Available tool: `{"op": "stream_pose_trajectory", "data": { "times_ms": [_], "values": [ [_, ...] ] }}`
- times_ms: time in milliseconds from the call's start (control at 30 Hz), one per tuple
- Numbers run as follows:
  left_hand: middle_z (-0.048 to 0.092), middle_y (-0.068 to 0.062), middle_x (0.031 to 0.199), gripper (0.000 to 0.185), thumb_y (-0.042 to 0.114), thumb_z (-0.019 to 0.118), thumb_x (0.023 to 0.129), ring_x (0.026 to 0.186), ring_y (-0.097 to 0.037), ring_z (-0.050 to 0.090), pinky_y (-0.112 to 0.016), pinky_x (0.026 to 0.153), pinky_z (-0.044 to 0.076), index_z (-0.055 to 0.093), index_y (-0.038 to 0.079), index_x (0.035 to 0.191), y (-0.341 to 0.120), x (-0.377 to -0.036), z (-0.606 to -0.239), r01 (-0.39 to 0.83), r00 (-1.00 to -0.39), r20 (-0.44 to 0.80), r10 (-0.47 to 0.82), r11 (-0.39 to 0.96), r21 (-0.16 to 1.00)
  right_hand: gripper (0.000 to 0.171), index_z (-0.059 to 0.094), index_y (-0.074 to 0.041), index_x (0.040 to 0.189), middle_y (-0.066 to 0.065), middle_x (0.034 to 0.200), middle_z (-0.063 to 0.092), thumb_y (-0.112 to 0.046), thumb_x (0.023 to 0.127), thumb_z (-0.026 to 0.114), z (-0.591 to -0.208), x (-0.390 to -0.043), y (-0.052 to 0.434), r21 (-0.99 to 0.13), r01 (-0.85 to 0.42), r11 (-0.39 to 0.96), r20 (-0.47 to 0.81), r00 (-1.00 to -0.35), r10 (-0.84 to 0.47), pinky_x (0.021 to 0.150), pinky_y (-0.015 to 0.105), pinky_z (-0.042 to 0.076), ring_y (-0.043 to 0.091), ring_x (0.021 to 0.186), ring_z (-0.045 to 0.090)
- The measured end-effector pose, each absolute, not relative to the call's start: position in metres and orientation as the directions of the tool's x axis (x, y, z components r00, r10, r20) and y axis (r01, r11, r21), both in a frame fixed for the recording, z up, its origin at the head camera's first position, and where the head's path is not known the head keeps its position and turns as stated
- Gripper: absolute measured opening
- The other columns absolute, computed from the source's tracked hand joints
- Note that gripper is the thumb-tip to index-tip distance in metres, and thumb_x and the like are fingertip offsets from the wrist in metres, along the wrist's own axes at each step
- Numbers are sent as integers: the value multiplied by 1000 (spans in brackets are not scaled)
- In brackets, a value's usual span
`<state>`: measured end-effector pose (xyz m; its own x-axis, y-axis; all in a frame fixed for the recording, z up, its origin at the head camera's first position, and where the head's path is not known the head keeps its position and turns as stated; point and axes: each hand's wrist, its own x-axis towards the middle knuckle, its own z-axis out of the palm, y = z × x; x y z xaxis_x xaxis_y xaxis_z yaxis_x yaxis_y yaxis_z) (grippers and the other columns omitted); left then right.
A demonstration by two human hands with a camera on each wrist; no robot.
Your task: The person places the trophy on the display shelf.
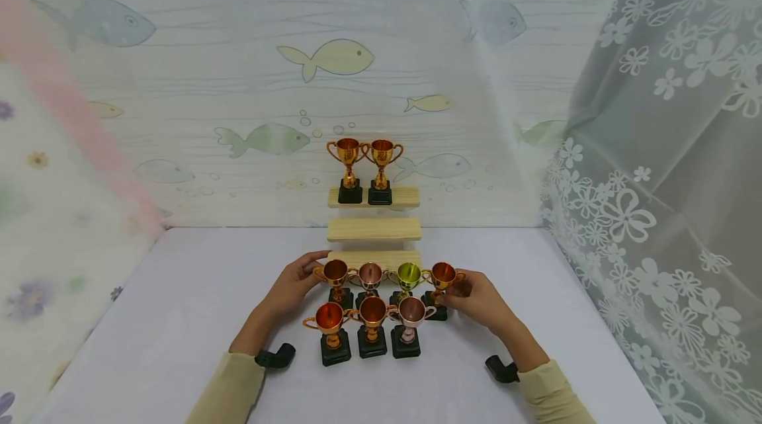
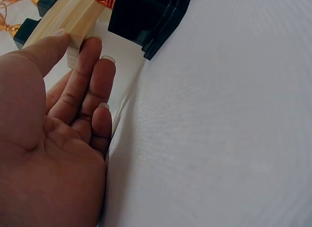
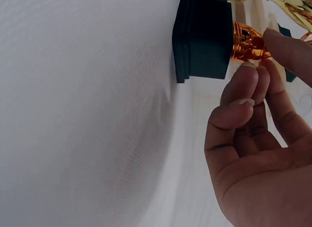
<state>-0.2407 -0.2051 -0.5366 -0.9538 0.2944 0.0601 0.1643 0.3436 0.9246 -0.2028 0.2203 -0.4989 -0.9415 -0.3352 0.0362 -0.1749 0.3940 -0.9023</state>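
Observation:
At the right end of a row of small trophies, my right hand (image 1: 479,301) pinches the stem of an orange-gold trophy (image 1: 443,273). Its black base (image 3: 207,39) stands on the white cloth in the right wrist view. My left hand (image 1: 292,288) is at the left end of the wooden stepped stand (image 1: 374,229). In the left wrist view, thumb and fingertips grip the end of the lowest step (image 2: 80,29). Beside that hand stands a bronze trophy (image 1: 335,272), then a pink one (image 1: 370,276) and a yellow-gold one (image 1: 409,276).
Two gold trophies (image 1: 381,156) stand side by side on the top step. Nearer the front are three more: orange (image 1: 330,318), copper (image 1: 373,313) and pink (image 1: 412,311). A fish-print curtain (image 1: 238,93) hangs behind the white table (image 1: 196,292); flowered lace (image 1: 661,245) hangs at right.

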Motion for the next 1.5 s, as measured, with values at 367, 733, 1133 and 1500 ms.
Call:
{"op": "stream_pose_trajectory", "data": {
  "times_ms": [367,733,1133,1500],
  "values": [
    [77,-4,113,50,25,65,108,101,-20,65,-27,85,47,51,16,155,-205,-240,-538,173,-953,74,293,327,929,29,75,-3,115,4,88,69,-7,88,86,-503,-203,215,-887,-230,400,114,-949,-294,67,27,51,16,76,59],
    [77,-1,115,50,24,64,108,111,-18,70,-40,109,46,51,17,155,-206,-244,-539,187,-948,85,306,319,929,29,75,-4,113,4,90,70,-8,87,87,-504,-204,213,-888,-234,397,135,-956,-262,68,27,50,16,77,59],
    [77,-2,116,51,25,65,108,114,-21,69,-55,113,42,49,16,156,-205,-244,-539,177,-948,80,308,303,936,28,75,3,112,10,96,75,-6,87,86,-501,-203,214,-882,-237,409,160,-964,-213,72,26,53,13,80,62],
    [77,-3,116,50,26,64,108,114,-21,70,-57,114,40,50,17,156,-206,-247,-545,190,-945,96,311,290,938,25,74,3,113,10,95,76,-1,89,82,-502,-207,216,-887,-262,380,198,-960,-199,73,26,56,13,80,66]
  ]
}}
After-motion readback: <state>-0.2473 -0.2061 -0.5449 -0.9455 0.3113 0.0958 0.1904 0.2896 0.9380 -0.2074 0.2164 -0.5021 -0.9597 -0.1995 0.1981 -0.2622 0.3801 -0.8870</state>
